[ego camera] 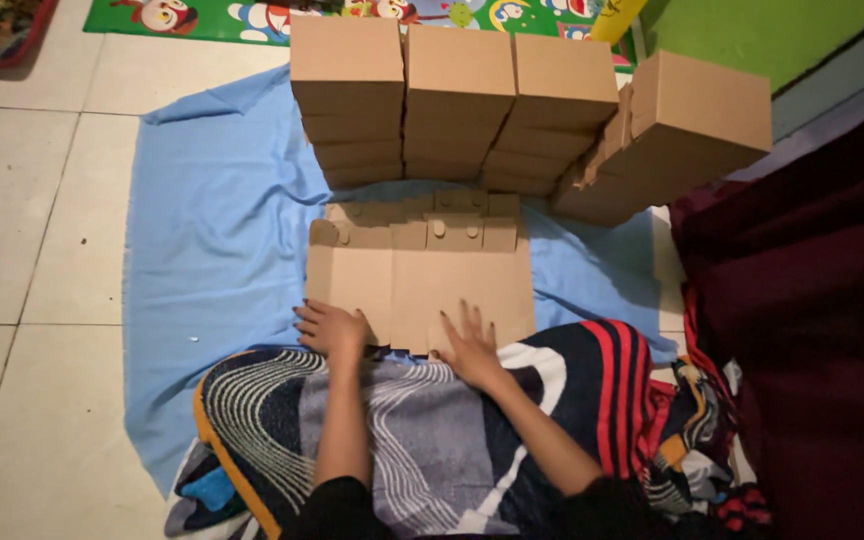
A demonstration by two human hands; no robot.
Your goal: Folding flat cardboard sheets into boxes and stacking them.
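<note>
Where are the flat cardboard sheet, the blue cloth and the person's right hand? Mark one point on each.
flat cardboard (422,275): head view, middle of the sheet's bare face.
blue cloth (212,230): head view, open stretch left of the sheet.
right hand (469,348): head view, back of the hand, flat on the sheet's near edge.

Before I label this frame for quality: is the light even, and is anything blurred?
Head view: dim, brightest on the stacked boxes, dark at the maroon cloth; both hands, left and right, and the flat cardboard look slightly soft; no glare.
</note>
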